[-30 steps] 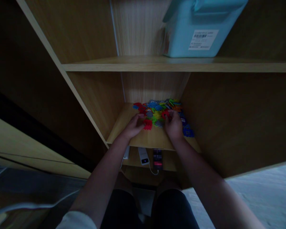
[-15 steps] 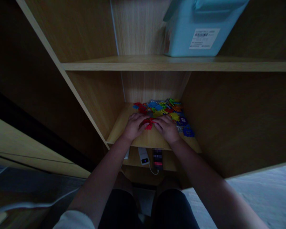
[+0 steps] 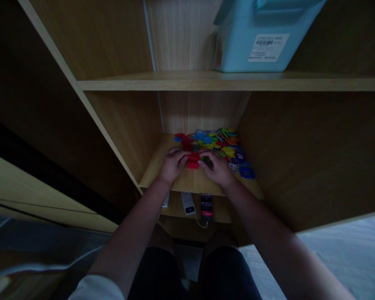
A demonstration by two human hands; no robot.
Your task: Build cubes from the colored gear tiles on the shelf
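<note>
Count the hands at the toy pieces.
2: the left hand at the left side of the red toy pieces, the right hand at their right side, both over the shelf. No other hand shows; some fingertips are hard to make out.

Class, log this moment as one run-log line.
left hand: at red toothed plastic pieces | right hand: same | behind: multicoloured plastic pieces | above: light-blue plastic bin

One head-worn camera looks forward and down (over both forearms (image 3: 134, 235)) into nearby wooden shelves (image 3: 187, 85).
</note>
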